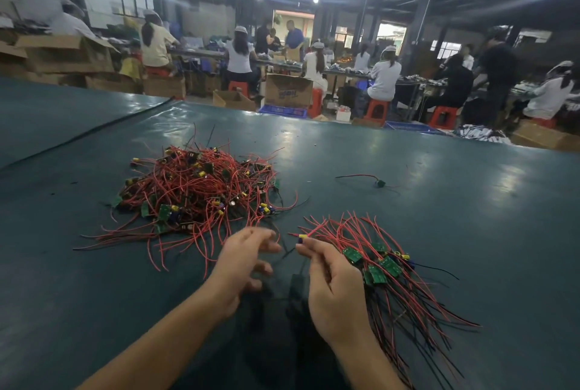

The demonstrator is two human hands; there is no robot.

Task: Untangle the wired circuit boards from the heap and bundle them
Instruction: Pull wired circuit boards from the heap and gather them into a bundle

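My right hand pinching a wired circuit board, left hand blurred, grip I cannot tell, tangled heap beyond, bundle toward the worktop's near edge

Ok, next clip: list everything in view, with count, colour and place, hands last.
table: one, dark teal; foreground.
heap: one, red and black wires, green boards, yellow parts; on the table, left of centre.
bundle: one, red and black wires, green boards; on the table, right foreground.
stray wired board: one, red wire, green board; alone beyond the bundle.
held piece: one, yellow and blue part on red wire; between heap and bundle.
boxes: several, brown; floor behind the table.
stools: several, red; background.
workers: many, mostly white tops; background benches.
left hand: one; near the heap, fingers loose, blurred.
right hand: one; pinches the held piece.
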